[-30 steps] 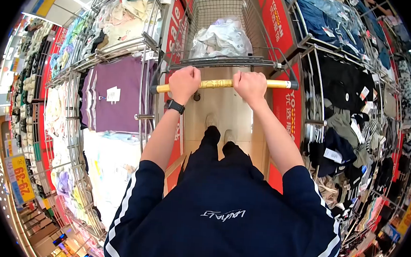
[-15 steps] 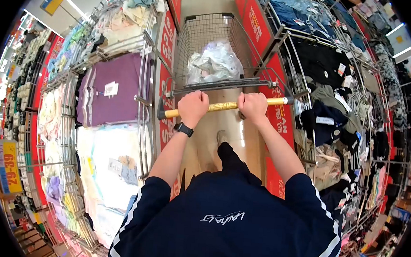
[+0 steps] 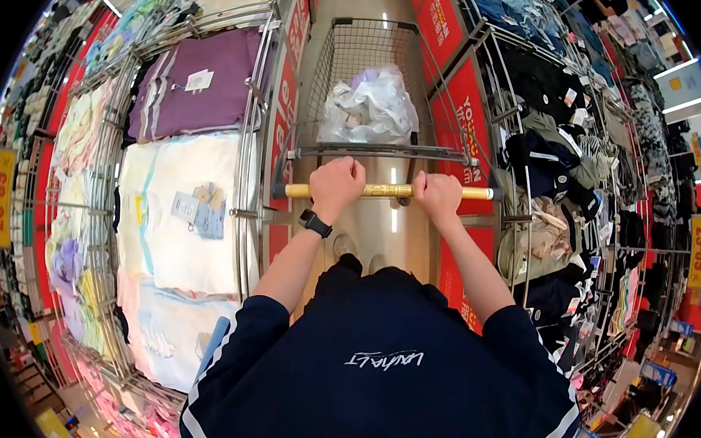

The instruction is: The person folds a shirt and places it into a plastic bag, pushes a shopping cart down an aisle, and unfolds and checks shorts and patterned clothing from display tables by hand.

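Both of my hands are wrapped round the yellow handle (image 3: 382, 190) of a shopping cart. My left hand (image 3: 337, 188), with a dark watch (image 3: 315, 223) on its wrist, grips left of the middle. Right of the middle, my right hand (image 3: 438, 195) is closed on the same bar. Ahead of the handle stretches the wire basket of the shopping cart (image 3: 424, 71). A clear plastic bag (image 3: 371, 108) with pale contents lies at its near end; what is inside cannot be made out.
Racks of folded clothes line both sides of a narrow aisle. A purple garment (image 3: 202, 85) and white shirts (image 3: 192, 249) lie on the left, dark clothes (image 3: 542, 102) on the right. Red sign panels (image 3: 463, 105) stand close along the cart. Shiny floor (image 3: 362, 35) runs ahead.
The cart and I have moved forward along the aisle, so the racks have slid back toward me. The handle now sits more level in view. Both hands keep their hold.
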Tool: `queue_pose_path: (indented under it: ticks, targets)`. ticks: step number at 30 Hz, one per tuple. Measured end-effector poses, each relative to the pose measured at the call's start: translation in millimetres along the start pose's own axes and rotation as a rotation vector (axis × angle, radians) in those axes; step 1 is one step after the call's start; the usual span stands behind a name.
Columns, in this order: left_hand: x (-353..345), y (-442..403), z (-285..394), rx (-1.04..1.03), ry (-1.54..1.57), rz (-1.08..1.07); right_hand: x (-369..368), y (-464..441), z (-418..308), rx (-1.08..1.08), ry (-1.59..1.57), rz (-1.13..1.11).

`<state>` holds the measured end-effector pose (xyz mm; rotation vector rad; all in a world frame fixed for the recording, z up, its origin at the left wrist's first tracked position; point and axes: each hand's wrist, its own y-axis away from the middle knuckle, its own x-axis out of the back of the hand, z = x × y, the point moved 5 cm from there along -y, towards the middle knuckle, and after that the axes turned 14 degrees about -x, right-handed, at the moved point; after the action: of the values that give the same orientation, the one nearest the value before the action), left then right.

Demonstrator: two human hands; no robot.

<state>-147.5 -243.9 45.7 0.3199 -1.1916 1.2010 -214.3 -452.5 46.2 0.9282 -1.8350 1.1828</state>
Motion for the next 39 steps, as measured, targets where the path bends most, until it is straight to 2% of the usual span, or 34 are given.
queue_pose_path:
  ticks: [12,17,19,20,22,25,26,29,33,39]
  targets:
    - [41.0,159.9,64.3,0.046,-0.003,0.033,65.3,162.7,0.8,0.031,-0.073,0.008]
    - [50.4,220.2,90.7,-0.013,-0.061,0.039,98.2,223.2,8.6,-0.003,-0.106,-0.046]
    - [71.4,239.6,116.1,-0.066,-0.128,0.199,109.3,246.4,7.5,-0.004,-0.088,-0.073]
    - [75.1,250.5,121.9,-0.067,-0.143,0.201,113.1,258.3,8.8,-0.019,-0.078,-0.127]
    - [78.8,274.6,132.4,-0.069,-0.160,0.200,123.5,281.9,9.1,-0.005,-0.069,-0.099]
    - [69.2,314.8,133.3,0.091,-0.017,-0.126,139.6,316.0,11.4,0.000,-0.076,-0.075]
    - [68.8,328.0,135.5,0.040,-0.038,-0.039,144.1,328.1,11.6,-0.002,-0.083,-0.075]
    - [80.4,363.8,150.2,0.125,-0.014,-0.149,155.5,365.7,14.0,0.041,-0.045,-0.017]
    - [101.3,413.9,174.9,0.059,-0.012,0.050,184.3,410.2,7.0,0.053,-0.025,-0.045]
    - [120.7,488.8,198.1,0.015,0.077,0.092,214.0,485.0,3.8,0.040,0.002,-0.066]
